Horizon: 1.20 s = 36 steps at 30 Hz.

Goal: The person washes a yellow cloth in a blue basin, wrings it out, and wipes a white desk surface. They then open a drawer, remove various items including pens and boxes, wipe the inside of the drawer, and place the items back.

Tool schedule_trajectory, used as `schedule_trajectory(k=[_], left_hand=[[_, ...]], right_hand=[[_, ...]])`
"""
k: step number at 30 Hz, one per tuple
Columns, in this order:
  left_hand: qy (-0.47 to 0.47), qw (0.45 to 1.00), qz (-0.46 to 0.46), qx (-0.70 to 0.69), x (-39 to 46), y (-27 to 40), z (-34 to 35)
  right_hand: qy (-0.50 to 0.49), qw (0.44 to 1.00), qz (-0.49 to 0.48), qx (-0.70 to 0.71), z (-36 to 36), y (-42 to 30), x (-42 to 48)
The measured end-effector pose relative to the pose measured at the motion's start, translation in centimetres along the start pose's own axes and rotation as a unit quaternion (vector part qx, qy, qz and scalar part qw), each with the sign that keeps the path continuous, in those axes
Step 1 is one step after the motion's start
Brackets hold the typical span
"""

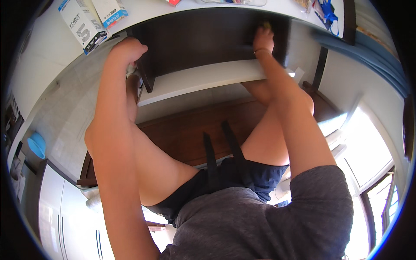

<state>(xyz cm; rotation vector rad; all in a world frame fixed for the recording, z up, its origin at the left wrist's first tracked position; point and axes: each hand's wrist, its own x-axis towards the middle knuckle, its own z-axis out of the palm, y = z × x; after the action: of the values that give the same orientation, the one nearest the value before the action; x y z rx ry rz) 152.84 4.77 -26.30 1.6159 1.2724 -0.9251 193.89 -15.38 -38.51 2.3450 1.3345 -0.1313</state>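
Observation:
My right hand [264, 39] reaches down over a dark brown panel [201, 39] below the front edge of the white tabletop [182, 16]. A small yellowish-green thing [267, 25] shows at its fingertips; blur hides what it is. My left hand [128, 50] is bent at the wrist by the dark left upright [146, 76]. Its fingers are partly hidden, so I cannot tell whether they touch the upright or hold anything. A white board [201, 76] runs across below the dark panel.
Two printed cardboard boxes [83, 27] stand at the tabletop's left edge. A clear plastic tray [234, 2] and a blue ribbon-like item [327, 14] lie along the top. A brown wooden seat [182, 130] shows between my legs. A light-blue basin [36, 145] is at far left.

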Motion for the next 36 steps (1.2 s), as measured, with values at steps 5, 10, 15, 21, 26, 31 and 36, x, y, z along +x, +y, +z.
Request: schedule_trajectory(k=[5,10,15,21,26,31,36], left_hand=[[-0.001,0.999,0.032,-0.016,0.4,1.7,-0.4],[0.0,0.999,0.006,-0.041,-0.3,0.0,-0.1],[-0.014,0.995,0.028,-0.091,0.2,0.4,0.0],[-0.014,0.996,0.039,-0.075,0.4,1.3,-0.3],[-0.013,0.996,0.015,-0.088,0.3,-0.4,0.4],[-0.023,0.997,0.011,-0.074,0.7,-0.1,0.4],[-0.025,0.999,0.013,-0.042,1.9,0.7,0.3]], right_hand=[[-0.197,0.967,0.144,-0.07,-0.1,3.3,-1.5],[-0.358,0.928,0.034,-0.101,-4.2,-0.1,-2.6],[-0.374,0.924,-0.046,-0.065,-3.7,-7.1,-5.8],[-0.409,0.906,-0.106,0.024,-5.8,-20.8,-9.9],[-0.407,0.889,-0.202,0.046,-9.8,-26.7,-12.7],[-0.384,0.859,-0.28,0.193,-9.1,-29.4,-14.0],[-0.343,0.842,-0.325,0.261,-4.2,-29.9,-12.5]])
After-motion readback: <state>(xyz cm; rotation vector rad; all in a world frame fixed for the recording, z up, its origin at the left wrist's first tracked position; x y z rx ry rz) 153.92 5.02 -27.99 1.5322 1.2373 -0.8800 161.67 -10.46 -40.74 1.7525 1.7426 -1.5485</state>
